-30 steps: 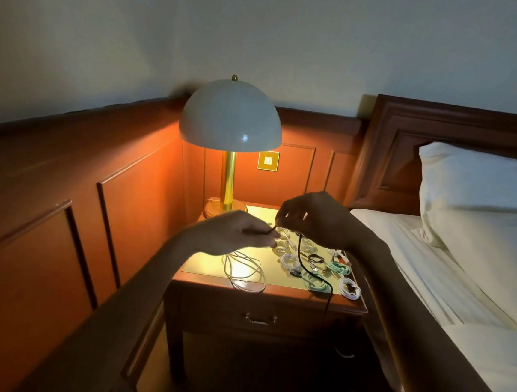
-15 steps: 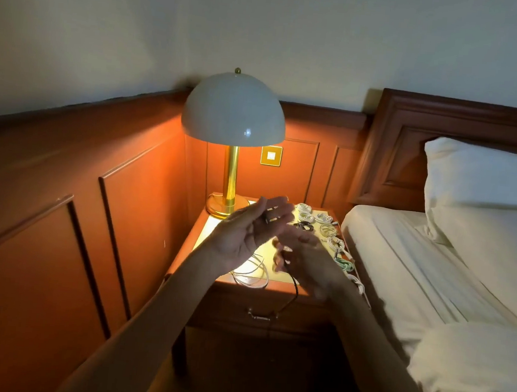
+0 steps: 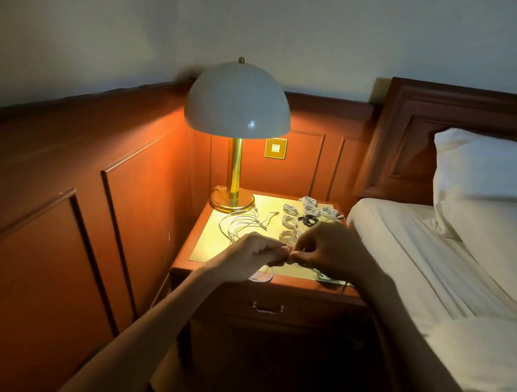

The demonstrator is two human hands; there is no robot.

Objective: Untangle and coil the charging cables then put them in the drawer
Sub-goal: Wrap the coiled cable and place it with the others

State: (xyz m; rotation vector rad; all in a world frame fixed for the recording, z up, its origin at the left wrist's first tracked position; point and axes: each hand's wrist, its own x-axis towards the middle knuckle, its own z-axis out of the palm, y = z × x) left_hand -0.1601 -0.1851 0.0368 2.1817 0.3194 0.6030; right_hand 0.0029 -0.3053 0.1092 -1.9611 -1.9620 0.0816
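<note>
A lit dome-shaded lamp was set at the desk's eleven o'clock corner. A brass switch plate was mounted at its stem's three o'clock. A white bed and pillow were seen at the desk's three o'clock.

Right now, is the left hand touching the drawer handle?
Apart. In the head view the left hand is over the nightstand top, and the drawer handle sits lower on the front, with bare wood between them.
</note>
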